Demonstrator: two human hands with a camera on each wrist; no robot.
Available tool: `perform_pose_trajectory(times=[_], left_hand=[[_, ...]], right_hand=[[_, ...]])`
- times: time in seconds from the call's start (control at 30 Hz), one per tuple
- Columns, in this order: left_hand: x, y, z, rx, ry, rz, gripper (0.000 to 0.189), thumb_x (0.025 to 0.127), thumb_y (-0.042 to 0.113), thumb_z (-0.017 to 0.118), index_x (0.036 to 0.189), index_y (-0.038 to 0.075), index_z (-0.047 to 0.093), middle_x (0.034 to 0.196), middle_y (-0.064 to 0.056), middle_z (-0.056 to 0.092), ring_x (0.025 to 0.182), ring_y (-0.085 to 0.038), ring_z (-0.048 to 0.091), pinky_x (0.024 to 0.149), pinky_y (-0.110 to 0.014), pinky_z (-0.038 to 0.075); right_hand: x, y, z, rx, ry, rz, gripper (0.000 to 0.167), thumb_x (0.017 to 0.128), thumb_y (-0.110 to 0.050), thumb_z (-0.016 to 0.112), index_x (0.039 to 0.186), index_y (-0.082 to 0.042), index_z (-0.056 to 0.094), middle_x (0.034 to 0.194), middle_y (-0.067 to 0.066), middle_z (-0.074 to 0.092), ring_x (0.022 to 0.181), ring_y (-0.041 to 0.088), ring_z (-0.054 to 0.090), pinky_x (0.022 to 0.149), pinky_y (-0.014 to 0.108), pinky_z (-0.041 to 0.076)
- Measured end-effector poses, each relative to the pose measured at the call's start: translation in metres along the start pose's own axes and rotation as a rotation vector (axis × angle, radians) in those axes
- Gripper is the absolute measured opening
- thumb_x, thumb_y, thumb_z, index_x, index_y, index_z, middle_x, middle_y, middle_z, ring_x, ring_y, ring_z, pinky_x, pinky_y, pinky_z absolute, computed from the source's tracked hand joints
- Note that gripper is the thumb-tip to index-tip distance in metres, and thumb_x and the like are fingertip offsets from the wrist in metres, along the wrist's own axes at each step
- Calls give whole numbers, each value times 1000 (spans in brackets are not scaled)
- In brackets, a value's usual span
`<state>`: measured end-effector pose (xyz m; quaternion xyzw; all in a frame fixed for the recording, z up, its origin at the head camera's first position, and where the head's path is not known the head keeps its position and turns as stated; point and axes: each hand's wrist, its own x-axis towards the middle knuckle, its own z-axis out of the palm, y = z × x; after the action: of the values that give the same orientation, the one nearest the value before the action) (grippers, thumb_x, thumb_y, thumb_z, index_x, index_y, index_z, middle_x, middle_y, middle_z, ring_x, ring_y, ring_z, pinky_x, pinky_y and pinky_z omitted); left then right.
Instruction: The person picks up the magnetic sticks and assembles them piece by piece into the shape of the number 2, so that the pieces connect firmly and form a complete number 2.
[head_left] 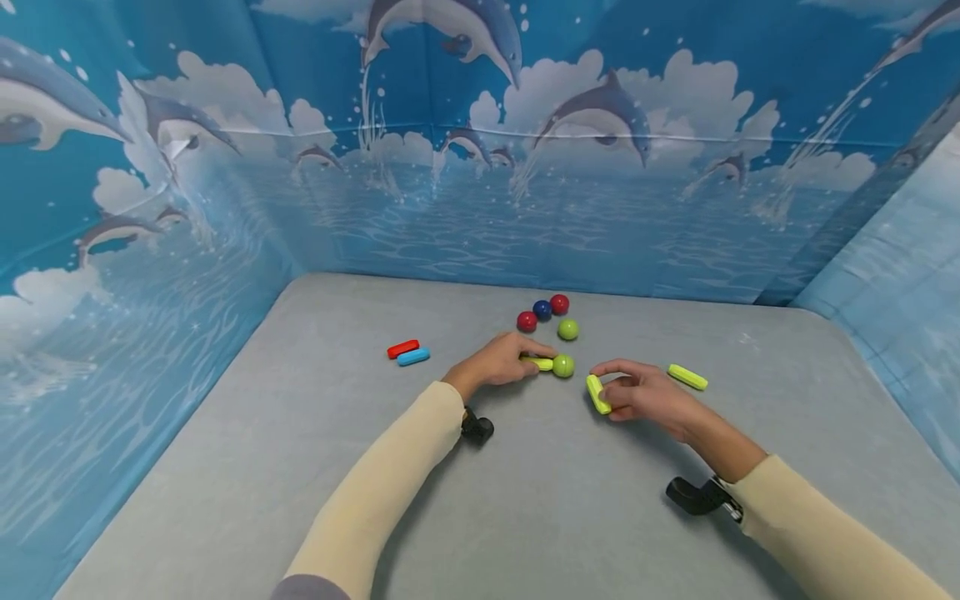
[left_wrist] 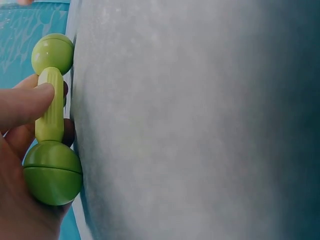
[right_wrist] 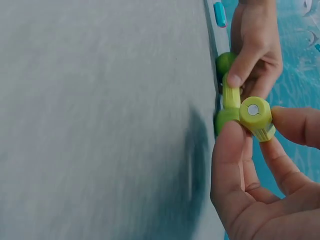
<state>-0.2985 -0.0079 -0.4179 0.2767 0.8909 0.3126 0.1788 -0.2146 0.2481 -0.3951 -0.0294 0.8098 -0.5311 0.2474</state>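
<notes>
My left hand grips a yellow-green ribbed rod between thumb and fingers. A green ball sits at each end of that rod, a far ball and a near ball that lies close to the palm. In the head view the near ball is hidden by the hand. To the right, my right hand pinches a second yellow-green rod by its sides. Its end, with a round silvery disc, faces the right wrist camera. A small gap parts this rod from the far ball in the head view.
Behind the hands lie two red balls, a blue ball and a loose green ball. A red rod and a blue rod lie left; another yellow-green rod lies right. Dolphin-print curtains border the grey table.
</notes>
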Motion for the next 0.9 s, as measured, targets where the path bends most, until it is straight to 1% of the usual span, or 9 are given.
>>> perform_pose_trajectory(times=[0.1, 0.27, 0.33, 0.43, 0.53, 0.6, 0.73, 0.9], left_hand=[[1, 0, 1, 8, -3, -3, 41, 98, 16, 61, 136, 32, 61, 143, 2, 59, 137, -17, 51, 110, -38, 45], [2, -1, 1, 12, -3, -9, 42, 98, 16, 61, 137, 33, 60, 144, 3, 59, 137, -16, 51, 111, -37, 44], [2, 0, 1, 6, -7, 0, 44, 99, 15, 60, 139, 32, 58, 146, 3, 57, 139, -16, 49, 112, -38, 43], [2, 0, 0, 12, -22, 31, 47, 99, 13, 58, 142, 33, 55, 149, 3, 53, 142, -16, 46, 114, -38, 42], [2, 1, 0, 24, -30, 60, 47, 99, 15, 59, 143, 32, 53, 151, 3, 51, 143, -15, 44, 115, -38, 40], [2, 1, 0, 34, -23, 77, 46, 99, 18, 60, 143, 31, 54, 150, 3, 53, 143, -15, 45, 115, -38, 40], [4, 2, 1, 49, -1, 90, 43, 98, 21, 63, 140, 29, 57, 146, 3, 56, 140, -16, 48, 113, -38, 42], [5, 3, 1, 46, 6, 73, 41, 97, 21, 64, 137, 31, 61, 143, 3, 59, 138, -16, 51, 110, -34, 45]], right_hand=[[6, -1, 5, 22, -16, -5, 55, 98, -19, 60, 146, -2, 41, 121, 13, 62, 94, 12, 68, 84, 32, 58], [12, -4, 10, 39, -17, -11, 55, 98, -18, 60, 146, -1, 41, 113, 10, 61, 93, 12, 68, 85, 32, 58], [14, -4, 11, 40, -14, -15, 54, 98, -18, 60, 145, -1, 41, 110, 9, 60, 92, 12, 68, 85, 32, 58], [15, -5, 12, 41, -7, -14, 53, 98, -17, 60, 145, -1, 42, 110, 8, 60, 92, 12, 68, 85, 33, 58], [17, -6, 13, 41, -2, -9, 52, 97, -16, 61, 144, -1, 43, 109, 8, 61, 91, 12, 68, 85, 33, 58], [17, -5, 13, 41, -2, -10, 51, 97, -15, 61, 143, 0, 43, 109, 8, 62, 91, 12, 68, 85, 33, 59], [19, -6, 15, 49, 4, -1, 51, 97, -15, 61, 143, 0, 44, 110, 9, 62, 91, 12, 68, 84, 32, 59], [22, -7, 17, 58, 15, 12, 51, 97, -14, 61, 142, 1, 44, 113, 10, 61, 91, 12, 67, 85, 32, 59]])
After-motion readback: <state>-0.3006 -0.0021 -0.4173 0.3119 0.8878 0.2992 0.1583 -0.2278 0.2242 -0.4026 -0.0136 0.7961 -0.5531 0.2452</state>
